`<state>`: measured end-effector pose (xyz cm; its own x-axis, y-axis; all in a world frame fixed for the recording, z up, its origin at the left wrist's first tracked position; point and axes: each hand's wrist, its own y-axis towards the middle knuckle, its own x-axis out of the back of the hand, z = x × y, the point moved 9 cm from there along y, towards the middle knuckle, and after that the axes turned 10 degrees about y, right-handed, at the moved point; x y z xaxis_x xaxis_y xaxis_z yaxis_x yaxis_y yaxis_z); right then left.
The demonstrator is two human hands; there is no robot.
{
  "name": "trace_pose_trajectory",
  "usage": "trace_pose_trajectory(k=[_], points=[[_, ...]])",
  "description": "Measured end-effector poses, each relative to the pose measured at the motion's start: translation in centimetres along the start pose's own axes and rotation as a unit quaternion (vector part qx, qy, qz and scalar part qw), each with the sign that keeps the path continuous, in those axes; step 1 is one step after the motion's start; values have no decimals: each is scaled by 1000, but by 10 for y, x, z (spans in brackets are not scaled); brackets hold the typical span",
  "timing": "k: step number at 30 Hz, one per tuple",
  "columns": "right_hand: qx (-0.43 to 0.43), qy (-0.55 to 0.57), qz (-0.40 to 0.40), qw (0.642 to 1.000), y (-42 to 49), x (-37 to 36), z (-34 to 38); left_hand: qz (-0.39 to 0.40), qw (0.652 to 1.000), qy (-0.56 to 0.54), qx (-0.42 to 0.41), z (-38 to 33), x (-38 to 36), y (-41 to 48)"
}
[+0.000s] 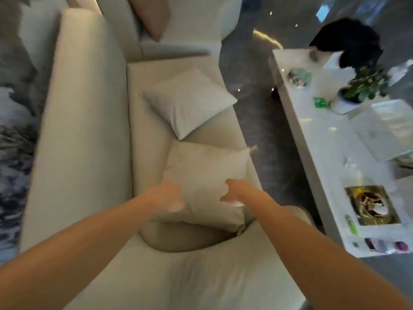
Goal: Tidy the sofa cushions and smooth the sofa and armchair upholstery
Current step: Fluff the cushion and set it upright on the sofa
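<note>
Sofa (pixel 85 135), one, cream upholstery, running from lower centre to upper left of the frame.
Cushions on its seat, two loose: near cushion (pixel 207 177), cream, at frame centre; far cushion (pixel 190 104), pale grey, above it, lying flat and apart from the hands.
Brown cushion (pixel 154 16), one, top centre, on a second seat.
Hands, two, bare-armed: left hand (pixel 166 196) curled closed on the near cushion's lower left edge; right hand (pixel 233 193) with fingers bent at its lower right edge, grip blurred, so I cannot tell whether it clasps.
Tabletop (pixel 312 135), one, white, right of frame, carrying one potted plant (pixel 364 86), one green packet (pixel 321 102), and one square tray (pixel 372 205) whose blurred contents cannot be identified.
</note>
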<state>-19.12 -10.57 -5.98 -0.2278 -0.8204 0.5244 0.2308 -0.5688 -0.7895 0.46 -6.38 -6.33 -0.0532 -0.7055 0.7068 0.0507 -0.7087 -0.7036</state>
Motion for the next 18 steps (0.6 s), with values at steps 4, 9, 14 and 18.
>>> trace_pose_trajectory(k=[4,9,14,18], points=[[-74,113,-46,990,99,-40,-27,-40,997,-69,-22,16,-33,102],[-187,341,-215,896,165,-83,-53,-54,951,-296,65,76,-80,207],[-230,343,-314,855,171,-92,-49,-4,866,-500,11,77,-106,220],[-200,444,-327,810,156,-71,-54,-63,895,-442,-6,71,-68,175]])
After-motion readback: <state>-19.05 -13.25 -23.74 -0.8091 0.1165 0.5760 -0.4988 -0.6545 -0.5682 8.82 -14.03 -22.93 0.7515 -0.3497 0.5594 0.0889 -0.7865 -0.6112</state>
